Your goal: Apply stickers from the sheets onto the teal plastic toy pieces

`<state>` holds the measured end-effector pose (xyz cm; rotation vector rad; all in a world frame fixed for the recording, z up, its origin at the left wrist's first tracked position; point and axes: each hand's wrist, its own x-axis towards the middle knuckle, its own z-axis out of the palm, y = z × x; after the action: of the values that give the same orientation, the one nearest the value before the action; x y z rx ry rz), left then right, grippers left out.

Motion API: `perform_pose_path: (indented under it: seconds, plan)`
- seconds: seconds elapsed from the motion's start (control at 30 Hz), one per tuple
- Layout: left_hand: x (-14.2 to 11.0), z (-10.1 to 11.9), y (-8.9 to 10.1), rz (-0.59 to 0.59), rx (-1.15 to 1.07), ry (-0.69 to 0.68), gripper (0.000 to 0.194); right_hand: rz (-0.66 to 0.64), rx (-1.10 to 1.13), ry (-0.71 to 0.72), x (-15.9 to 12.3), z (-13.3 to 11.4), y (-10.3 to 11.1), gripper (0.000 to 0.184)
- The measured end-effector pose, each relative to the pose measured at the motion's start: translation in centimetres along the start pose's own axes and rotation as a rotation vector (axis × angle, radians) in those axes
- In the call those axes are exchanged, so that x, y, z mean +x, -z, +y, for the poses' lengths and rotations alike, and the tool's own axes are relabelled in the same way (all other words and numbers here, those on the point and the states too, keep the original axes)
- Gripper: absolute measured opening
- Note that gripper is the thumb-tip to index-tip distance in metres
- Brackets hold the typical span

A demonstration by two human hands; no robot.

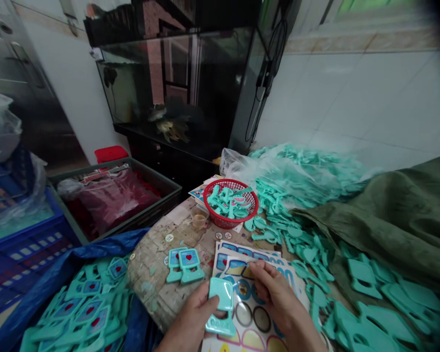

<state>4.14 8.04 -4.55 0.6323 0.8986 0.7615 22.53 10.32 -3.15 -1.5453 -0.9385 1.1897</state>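
Observation:
My left hand point(195, 313) grips a teal plastic toy piece point(221, 293), shaped like a small screen on a stand, with its bare panel facing up. The thumb lies across its front. My right hand point(276, 288) is closed in a pinch at the upper part of a sticker sheet point(257, 337), which carries round and arched stickers. Whether a loose sticker is between the fingertips is hidden. More printed sticker sheets point(220, 264) lie beneath. Left of them on the table, two teal pieces with heart stickers point(189, 259) overlap.
A red basket point(257, 203) of small teal parts stands beside a clear cup point(199, 218) on the worn table point(157, 254). Loose teal parts point(308, 244) and a green cloth point(399, 210) are at right. Stickered pieces point(84, 308) pile at lower left; a fish tank point(176, 83) is behind.

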Motion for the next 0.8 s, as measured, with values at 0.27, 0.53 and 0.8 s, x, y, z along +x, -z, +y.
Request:
perform_pose_path:
  seconds: [0.27,0.53,0.8]
  plan:
    - [-0.4,0.2,-0.3,-0.046,-0.069,-0.044,0.034,-0.116,0.383,-0.050,-4.3,-1.3,1.0,0.032]
    - [-2.5,2.2,-1.9,-0.219,-0.409,-0.156,0.029,-0.160,0.127,-0.024,-7.0,-0.2,-0.6,0.036]
    - [-3.4,1.8,-2.8,-0.200,-0.379,-0.160,0.041,0.000,-0.032,0.081,-8.2,-1.2,-1.5,0.037]
